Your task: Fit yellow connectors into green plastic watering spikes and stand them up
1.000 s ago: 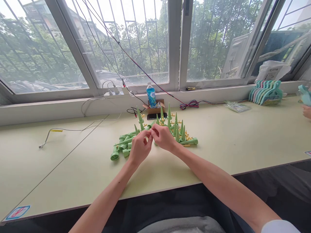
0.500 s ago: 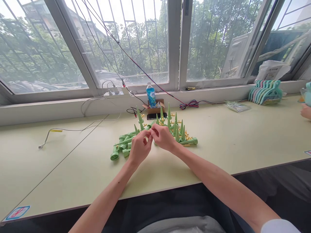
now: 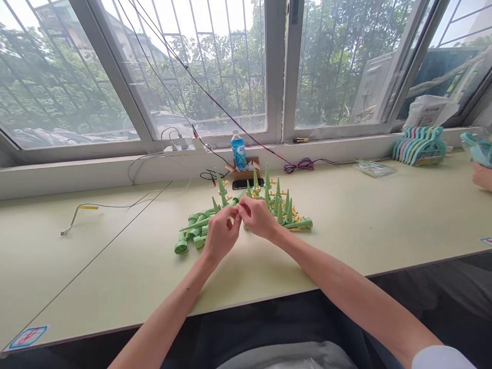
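My left hand [image 3: 221, 233] and my right hand [image 3: 258, 217] meet fingertip to fingertip above the table, both with fingers curled round a green cone-shaped spike [image 3: 237, 197] whose tip pokes out above them. Behind the hands, several green spikes [image 3: 280, 202] stand upright among small yellow parts [image 3: 295, 212]. To the left of my left hand lies a heap of green spikes [image 3: 192, 233] on their sides.
A blue-labelled bottle [image 3: 239, 151] stands in a small cardboard box [image 3: 246, 171] with a black phone [image 3: 248, 183] in front. A power strip [image 3: 180, 148] and cables lie at the window sill. Coloured hangers [image 3: 421, 146] stand far right, near another person's hand [image 3: 483, 177].
My hands stay in the same spot with only small finger movements. The other person's hand at the far right edge has shifted slightly.
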The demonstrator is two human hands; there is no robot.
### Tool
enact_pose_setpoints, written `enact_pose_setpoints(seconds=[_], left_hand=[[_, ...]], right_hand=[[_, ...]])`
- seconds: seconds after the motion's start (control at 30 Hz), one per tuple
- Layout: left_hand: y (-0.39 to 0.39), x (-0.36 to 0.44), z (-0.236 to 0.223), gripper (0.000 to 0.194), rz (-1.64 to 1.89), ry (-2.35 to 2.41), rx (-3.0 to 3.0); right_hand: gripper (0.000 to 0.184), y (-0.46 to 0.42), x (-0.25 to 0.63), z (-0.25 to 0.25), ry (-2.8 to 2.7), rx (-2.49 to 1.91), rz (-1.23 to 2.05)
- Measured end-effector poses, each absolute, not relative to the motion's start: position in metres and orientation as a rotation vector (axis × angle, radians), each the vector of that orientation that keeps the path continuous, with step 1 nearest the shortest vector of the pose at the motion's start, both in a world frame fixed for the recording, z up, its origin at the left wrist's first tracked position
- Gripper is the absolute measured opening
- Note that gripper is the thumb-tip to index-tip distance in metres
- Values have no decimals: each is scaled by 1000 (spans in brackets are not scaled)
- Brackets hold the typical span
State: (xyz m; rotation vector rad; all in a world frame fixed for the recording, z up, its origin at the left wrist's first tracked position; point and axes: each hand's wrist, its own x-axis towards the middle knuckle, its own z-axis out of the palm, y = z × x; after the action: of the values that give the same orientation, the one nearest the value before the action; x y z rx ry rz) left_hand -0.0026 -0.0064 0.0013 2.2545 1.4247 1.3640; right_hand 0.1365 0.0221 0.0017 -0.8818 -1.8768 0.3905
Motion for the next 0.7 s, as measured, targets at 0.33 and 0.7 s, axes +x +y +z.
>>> enact_pose_setpoints(seconds=[0.33, 0.7], left_hand=[[-6, -3, 1, 10, 1360, 1435, 2273], [-5, -4, -1, 11, 1356, 1426, 2263]], right_hand=[[17, 20, 137, 3, -1885, -898, 386], [16, 20, 137, 4, -1888, -891, 389]])
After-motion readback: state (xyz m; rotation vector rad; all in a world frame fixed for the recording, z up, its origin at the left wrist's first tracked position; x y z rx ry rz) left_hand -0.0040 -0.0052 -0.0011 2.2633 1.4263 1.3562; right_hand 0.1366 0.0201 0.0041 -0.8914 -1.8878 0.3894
